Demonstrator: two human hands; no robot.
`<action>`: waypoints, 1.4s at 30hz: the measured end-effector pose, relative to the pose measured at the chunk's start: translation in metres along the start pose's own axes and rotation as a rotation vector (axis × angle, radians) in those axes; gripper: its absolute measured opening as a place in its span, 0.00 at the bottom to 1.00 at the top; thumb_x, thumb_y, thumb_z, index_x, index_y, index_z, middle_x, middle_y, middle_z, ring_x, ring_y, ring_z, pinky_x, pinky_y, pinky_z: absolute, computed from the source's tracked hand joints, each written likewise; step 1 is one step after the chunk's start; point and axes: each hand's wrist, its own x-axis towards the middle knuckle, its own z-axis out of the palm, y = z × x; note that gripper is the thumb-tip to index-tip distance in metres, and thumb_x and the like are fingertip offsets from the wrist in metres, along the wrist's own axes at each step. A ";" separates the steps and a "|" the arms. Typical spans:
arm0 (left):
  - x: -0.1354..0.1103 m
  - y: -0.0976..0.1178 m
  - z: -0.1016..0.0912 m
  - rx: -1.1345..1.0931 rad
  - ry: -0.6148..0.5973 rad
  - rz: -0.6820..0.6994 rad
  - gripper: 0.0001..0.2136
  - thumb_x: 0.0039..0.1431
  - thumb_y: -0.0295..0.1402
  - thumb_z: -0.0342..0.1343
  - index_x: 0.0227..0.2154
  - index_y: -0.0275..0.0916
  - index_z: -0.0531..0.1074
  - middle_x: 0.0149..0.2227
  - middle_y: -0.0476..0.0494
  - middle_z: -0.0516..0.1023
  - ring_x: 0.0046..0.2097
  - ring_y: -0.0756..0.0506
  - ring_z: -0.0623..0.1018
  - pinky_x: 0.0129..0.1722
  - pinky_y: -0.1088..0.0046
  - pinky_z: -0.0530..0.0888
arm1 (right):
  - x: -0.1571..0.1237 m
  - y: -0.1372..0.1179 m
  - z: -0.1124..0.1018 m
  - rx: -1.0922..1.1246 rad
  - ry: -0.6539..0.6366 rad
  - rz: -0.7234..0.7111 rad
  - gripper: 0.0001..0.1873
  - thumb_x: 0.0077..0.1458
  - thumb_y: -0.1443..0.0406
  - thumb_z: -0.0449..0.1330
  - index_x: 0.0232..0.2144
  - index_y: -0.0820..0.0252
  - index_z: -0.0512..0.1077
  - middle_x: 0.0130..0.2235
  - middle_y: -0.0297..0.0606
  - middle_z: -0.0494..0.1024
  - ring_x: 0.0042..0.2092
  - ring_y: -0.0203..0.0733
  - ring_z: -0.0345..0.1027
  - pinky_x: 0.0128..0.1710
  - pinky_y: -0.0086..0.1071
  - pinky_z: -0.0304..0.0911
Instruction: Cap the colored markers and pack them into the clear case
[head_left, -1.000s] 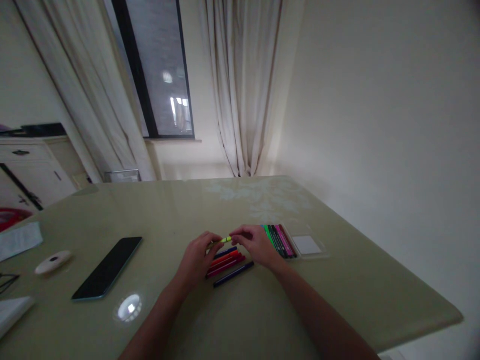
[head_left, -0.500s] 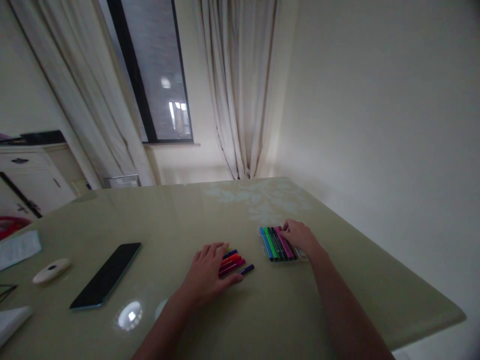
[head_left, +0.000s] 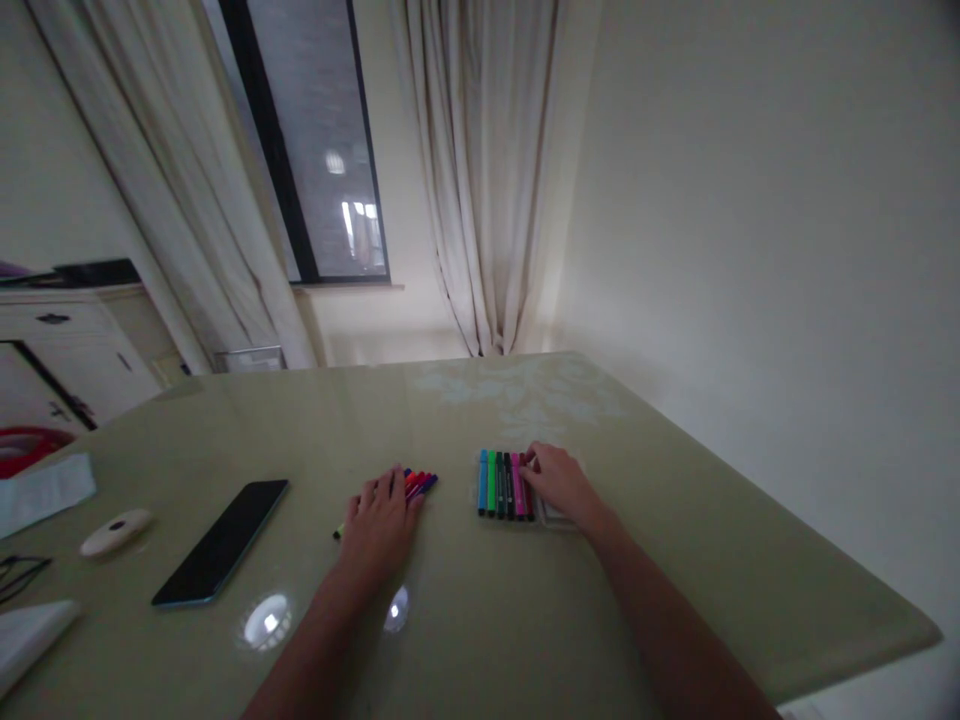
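Note:
My left hand point(head_left: 379, 530) lies palm down with its fingers stretched over a small pile of loose felt-tip markers point(head_left: 421, 485), red, orange and dark blue. A yellowish marker with a dark end pokes out at its left side. My right hand point(head_left: 559, 480) is at a clear plastic marker case point(head_left: 555, 518), its bent fingers closed at the dark red marker near the right of the row. In the case lie blue, green, black and magenta markers point(head_left: 505, 485) side by side. My right palm covers part of the case.
A black phone point(head_left: 221, 543) lies left on the glossy table point(head_left: 465, 630). Farther left are a white oval object point(head_left: 116, 533), papers point(head_left: 46, 493), a dark cable point(head_left: 22, 577) and a white object's corner point(head_left: 34, 635). A wall borders the table's right side.
The marker case has moved left along with my right hand. My left hand has moved left, shifting the loose markers with it and covering more of them.

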 end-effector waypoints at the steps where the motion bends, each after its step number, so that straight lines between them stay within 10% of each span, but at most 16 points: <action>1: 0.000 -0.001 0.000 0.007 0.019 -0.016 0.27 0.72 0.43 0.40 0.67 0.33 0.60 0.65 0.30 0.67 0.64 0.30 0.66 0.59 0.49 0.65 | -0.001 -0.008 0.005 0.025 0.007 -0.034 0.08 0.62 0.63 0.61 0.40 0.62 0.76 0.42 0.45 0.81 0.43 0.45 0.73 0.41 0.33 0.59; 16: 0.001 0.002 -0.019 -0.154 0.195 0.141 0.11 0.65 0.36 0.52 0.42 0.38 0.77 0.55 0.35 0.76 0.57 0.33 0.71 0.56 0.52 0.65 | -0.002 -0.027 0.026 0.202 0.052 -0.185 0.10 0.61 0.70 0.60 0.45 0.62 0.76 0.44 0.45 0.79 0.41 0.42 0.73 0.45 0.34 0.64; 22: 0.009 0.010 -0.031 -0.841 0.176 -0.009 0.19 0.65 0.50 0.49 0.37 0.39 0.75 0.35 0.41 0.81 0.36 0.41 0.79 0.39 0.64 0.73 | -0.009 -0.044 0.016 0.508 0.159 -0.254 0.09 0.63 0.63 0.60 0.42 0.59 0.78 0.40 0.41 0.80 0.39 0.42 0.73 0.41 0.34 0.66; 29: 0.000 0.035 -0.028 -1.158 -0.002 0.131 0.23 0.63 0.54 0.50 0.27 0.39 0.74 0.22 0.50 0.72 0.25 0.48 0.71 0.25 0.74 0.66 | -0.018 -0.073 0.026 1.133 -0.111 -0.213 0.17 0.59 0.51 0.63 0.39 0.57 0.78 0.32 0.34 0.78 0.30 0.38 0.69 0.29 0.29 0.64; 42: -0.003 0.038 -0.037 -1.223 -0.063 0.132 0.20 0.58 0.51 0.58 0.36 0.38 0.77 0.32 0.44 0.81 0.33 0.45 0.79 0.33 0.70 0.75 | -0.010 -0.064 0.013 1.374 0.088 -0.002 0.23 0.47 0.47 0.70 0.31 0.60 0.76 0.30 0.36 0.79 0.31 0.39 0.72 0.34 0.32 0.67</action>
